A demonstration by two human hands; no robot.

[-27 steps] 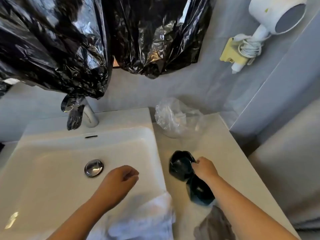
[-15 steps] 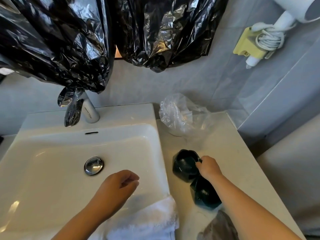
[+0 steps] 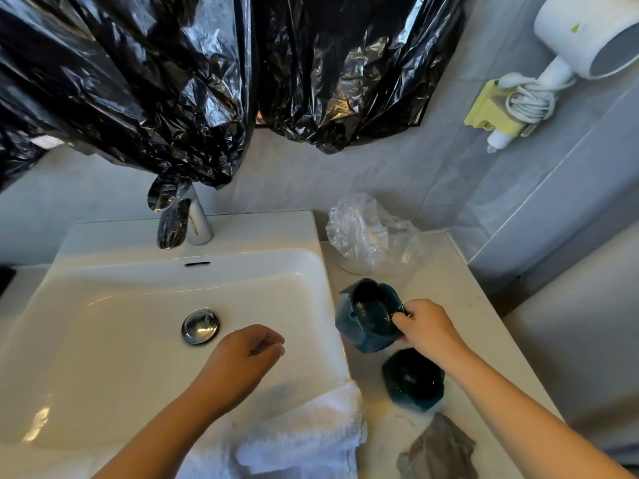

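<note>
Far dish (image 3: 366, 316): dark teal, glossy, faceted outside, with a notched rim and a dark hollow.
- Sits on the pale worktop (image 3: 484, 326) just right of the sink (image 3: 321, 271).
- Tilted, with the hollow turned up and toward the near side. The left facets catch the light.
- Cannot tell whether its lower edge rests on the worktop.

Near dish (image 3: 413, 383): same colour and cut.
- Lies flat on the worktop just near of the far dish.
- The gap between the two is hidden under the wrist.

Right hand (image 3: 427, 328):
- The forearm comes in from the near right corner, bare.
- Fingers are curled and pinch the right rim of the far dish, fingertips over the lip and into the hollow.

Left hand (image 3: 242, 357):
- The forearm comes in from the near edge.
- The hand hovers over the right part of the sink basin, knuckles up.
- Fingers are loosely curled with nothing in them.
- It is well apart from both dishes.

Around:
- A round chrome drain plug (image 3: 200, 326) sits left of the left hand.
- A white towel (image 3: 301, 437) is draped over the near right corner of the sink.
- A grey cloth (image 3: 437, 451) lies on the worktop near of the near dish.
- A crumpled clear plastic bag (image 3: 370, 233) lies far of the dishes, against the wall.
</note>
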